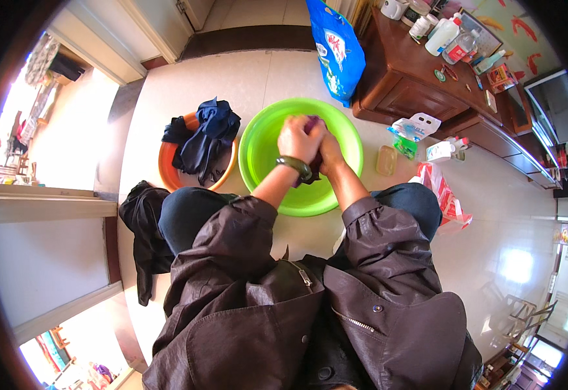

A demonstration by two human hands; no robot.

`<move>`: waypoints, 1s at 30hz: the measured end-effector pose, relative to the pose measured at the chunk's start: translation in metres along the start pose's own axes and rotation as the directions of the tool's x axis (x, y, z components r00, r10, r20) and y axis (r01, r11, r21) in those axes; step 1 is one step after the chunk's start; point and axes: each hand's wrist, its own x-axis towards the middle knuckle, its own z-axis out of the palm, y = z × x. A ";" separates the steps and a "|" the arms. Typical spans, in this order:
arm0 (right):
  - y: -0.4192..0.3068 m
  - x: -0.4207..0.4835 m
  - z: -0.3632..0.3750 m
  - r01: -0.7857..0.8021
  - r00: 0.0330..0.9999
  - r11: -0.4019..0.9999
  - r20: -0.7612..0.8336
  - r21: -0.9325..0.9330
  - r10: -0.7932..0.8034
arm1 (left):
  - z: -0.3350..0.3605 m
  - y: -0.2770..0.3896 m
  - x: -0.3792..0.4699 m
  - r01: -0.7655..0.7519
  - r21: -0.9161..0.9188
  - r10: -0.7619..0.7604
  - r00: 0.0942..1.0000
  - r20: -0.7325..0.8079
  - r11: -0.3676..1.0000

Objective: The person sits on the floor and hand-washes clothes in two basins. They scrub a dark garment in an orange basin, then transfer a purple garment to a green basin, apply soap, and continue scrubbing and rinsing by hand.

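Both of my hands are together over a large green plastic basin (264,192) on the floor. My left hand (299,139), with a dark bangle at its wrist, grips a wadded dark purple cloth (315,168). Against it, my right hand (330,148) holds the same cloth from the other side. The cloth's lower part hangs inside the basin, and much of it is hidden by my fingers. Left of the basin stands an orange basin (167,168) with dark blue clothing (211,129) heaped in it and over its rim.
A black garment (145,234) lies by my left knee. At right are a soap box (386,161), a white bottle (440,152) and a red-and-white plastic bag (442,195). A blue detergent bag (337,53) stands beside a brown wooden cabinet (410,97).
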 end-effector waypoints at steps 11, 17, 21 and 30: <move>0.002 -0.010 -0.013 0.064 0.971 0.957 0.204 0.282 -0.125 | -0.014 0.045 -0.041 -0.403 -0.034 0.405 0.911 0.084 0.914; -0.006 -0.012 0.012 0.069 0.996 0.974 0.075 -0.215 -0.054 | -0.011 -0.032 0.032 0.480 -0.481 -0.305 0.865 0.399 0.734; -0.024 -0.017 0.030 0.061 0.991 0.981 -0.106 -0.182 -0.081 | 0.009 -0.046 0.015 0.535 -0.524 -0.400 0.844 0.357 0.662; -0.022 0.007 0.007 0.181 0.972 0.956 -0.107 -0.229 -0.210 | -0.003 -0.022 0.013 0.477 -0.559 -0.372 0.879 0.298 0.678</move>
